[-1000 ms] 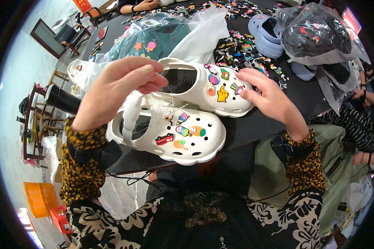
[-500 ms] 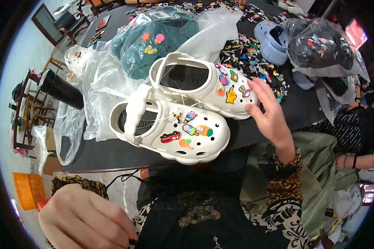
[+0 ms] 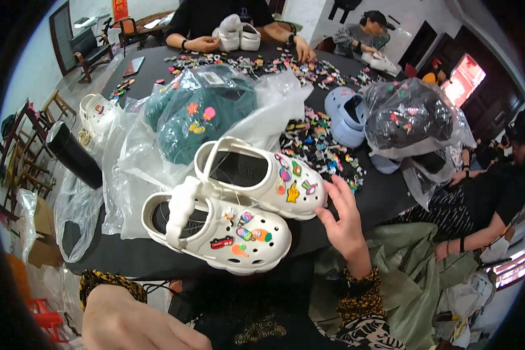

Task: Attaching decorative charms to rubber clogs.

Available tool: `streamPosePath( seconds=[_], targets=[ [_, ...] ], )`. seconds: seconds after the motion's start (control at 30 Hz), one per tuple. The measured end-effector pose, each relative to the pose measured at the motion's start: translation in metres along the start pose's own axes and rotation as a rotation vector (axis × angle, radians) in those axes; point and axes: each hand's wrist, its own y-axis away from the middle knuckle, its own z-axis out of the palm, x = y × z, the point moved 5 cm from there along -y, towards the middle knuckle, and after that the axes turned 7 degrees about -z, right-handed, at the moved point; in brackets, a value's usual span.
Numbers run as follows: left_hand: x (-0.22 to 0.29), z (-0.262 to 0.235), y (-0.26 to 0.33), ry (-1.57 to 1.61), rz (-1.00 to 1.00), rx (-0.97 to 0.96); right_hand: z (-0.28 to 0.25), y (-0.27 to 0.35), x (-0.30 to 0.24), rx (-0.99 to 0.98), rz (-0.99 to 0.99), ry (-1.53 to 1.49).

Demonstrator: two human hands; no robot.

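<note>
Two white clogs lie side by side at the table's near edge, toes to the right. The nearer clog (image 3: 248,256) carries charms such as a red truck, ice creams and a carrot shape. On the farther clog (image 3: 239,192) are a yellow figure and other charms. A thin clear tie runs between the two. My right hand (image 3: 345,224) is open at the farther clog's toe, thumb and fingertips at its edge. My left hand (image 3: 137,326) is low at the left, away from the clogs, fingers curled together; their tips are out of the picture, so anything held is hidden.
Behind the clogs lie bagged green clogs (image 3: 201,116) and scattered charms (image 3: 318,140). A black bottle (image 3: 73,154) and a white clog (image 3: 99,114) stand left. Blue clogs (image 3: 347,116) and a bagged dark pair (image 3: 411,114) are right. Co-workers sit across and at right.
The view has tilted up, so the table sits lower and people across it show. My left hand has moved lower in the picture. My right hand stays at the farther clog's toe.
</note>
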Motion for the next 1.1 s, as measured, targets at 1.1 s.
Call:
streamPosePath(
  seconds=[1.1],
  targets=[
    [-0.031, -0.066, 0.152, -1.247, -0.924, 0.923, 0.065, -0.105, -0.141, -0.816, -0.524, 0.242]
  ],
)
